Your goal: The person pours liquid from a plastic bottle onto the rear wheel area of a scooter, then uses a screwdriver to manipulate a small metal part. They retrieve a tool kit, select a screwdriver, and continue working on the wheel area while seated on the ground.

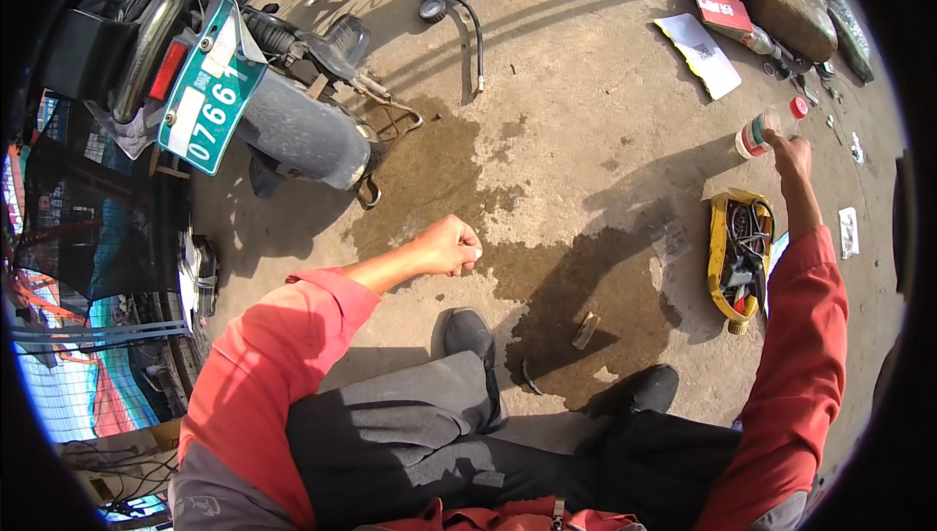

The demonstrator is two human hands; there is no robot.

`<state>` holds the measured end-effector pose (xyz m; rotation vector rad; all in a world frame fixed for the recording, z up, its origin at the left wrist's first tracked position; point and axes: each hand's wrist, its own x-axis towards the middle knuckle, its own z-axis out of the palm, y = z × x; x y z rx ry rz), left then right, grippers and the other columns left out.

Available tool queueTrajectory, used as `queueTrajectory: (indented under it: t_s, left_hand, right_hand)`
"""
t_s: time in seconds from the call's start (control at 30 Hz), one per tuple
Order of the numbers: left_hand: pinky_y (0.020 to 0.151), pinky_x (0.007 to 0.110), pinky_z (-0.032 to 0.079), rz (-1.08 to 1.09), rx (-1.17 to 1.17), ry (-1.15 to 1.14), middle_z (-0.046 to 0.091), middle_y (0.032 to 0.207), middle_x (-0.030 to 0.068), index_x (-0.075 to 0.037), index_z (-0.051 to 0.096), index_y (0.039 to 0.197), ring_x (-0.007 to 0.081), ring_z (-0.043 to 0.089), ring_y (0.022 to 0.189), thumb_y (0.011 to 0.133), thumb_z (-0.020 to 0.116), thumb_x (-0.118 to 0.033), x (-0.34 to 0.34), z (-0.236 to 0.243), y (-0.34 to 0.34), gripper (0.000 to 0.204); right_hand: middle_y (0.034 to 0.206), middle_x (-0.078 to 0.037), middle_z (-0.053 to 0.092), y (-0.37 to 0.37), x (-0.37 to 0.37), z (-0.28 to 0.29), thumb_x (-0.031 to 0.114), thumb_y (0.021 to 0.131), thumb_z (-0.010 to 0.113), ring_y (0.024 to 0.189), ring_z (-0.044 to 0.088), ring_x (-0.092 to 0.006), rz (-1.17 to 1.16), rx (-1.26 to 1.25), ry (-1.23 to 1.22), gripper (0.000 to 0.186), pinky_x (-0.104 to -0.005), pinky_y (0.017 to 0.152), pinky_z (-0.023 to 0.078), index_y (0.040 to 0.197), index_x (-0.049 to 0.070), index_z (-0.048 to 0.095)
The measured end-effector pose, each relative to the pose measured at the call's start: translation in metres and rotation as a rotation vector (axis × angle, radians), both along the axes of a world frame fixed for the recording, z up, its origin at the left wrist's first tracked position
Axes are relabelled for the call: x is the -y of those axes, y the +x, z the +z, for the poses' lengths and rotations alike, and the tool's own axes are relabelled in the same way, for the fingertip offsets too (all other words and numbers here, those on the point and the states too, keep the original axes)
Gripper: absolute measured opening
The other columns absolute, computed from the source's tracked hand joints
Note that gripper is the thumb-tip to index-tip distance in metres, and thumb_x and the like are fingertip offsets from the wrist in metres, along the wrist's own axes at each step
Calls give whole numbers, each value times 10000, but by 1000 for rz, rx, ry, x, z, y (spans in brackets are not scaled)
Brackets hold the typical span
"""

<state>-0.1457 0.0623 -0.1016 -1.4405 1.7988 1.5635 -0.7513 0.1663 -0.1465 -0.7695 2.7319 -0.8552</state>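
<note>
At the frame's right, a yellow tool container (717, 250) sits below the red-capped bottle (753, 135), upper right, which the right hand (792, 154) has clamped in its fingers. Near centre, the left hand's (451, 246) fingers curl together, contents unclear.

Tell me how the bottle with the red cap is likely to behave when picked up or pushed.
The bottle could roll if laid down and pushed, since its body looks round. Its see-through wall may be plastic, thus light, though glass is possible. Its smooth-looking side might slip in the right hand.
</note>
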Motion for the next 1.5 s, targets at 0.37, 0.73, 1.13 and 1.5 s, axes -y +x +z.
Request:
queueTrajectory:
  t_s: [0.37, 0.73, 1.13, 1.5]
  left_hand:
    - [440, 287, 397, -131, 50, -98, 574, 551, 29, -11, 667, 741, 88, 511, 459, 941, 622, -283, -5, 7, -30, 341]
    - [499, 336, 388, -307, -33, -196, 550, 521, 31, -31, 668, 636, 99, 472, 506, 919, 650, -393, -21, 20, -58, 460]
    - [485, 305, 379, -291, -1, -226, 557, 535, 10, -12, 683, 664, 70, 474, 520, 912, 654, -323, -30, 10, -56, 399]
    - [504, 301, 393, -319, 45, -210, 582, 556, 13, -20, 701, 691, 76, 491, 524, 912, 644, -326, -31, 10, -55, 382]
  right_hand:
    - [667, -161, 676, -6, -41, 93, -1, 698, 665, 564, 685, -260, 454, 31, 525, 90, -346, 557, 547, 773, -50, 664]
    - [717, -237, 640, 42, -116, 81, 323, 902, 623, 693, 651, -385, 660, -27, 727, 388, -474, 641, 502, 794, -45, 682]
    - [840, -208, 699, 60, -146, 16, 269, 681, 777, 809, 693, -349, 562, 96, 691, 376, -434, 722, 545, 921, -12, 706]
    - [829, -230, 688, 79, -135, 33, 292, 703, 706, 816, 688, -368, 538, 60, 734, 346, -442, 737, 548, 873, -9, 704]
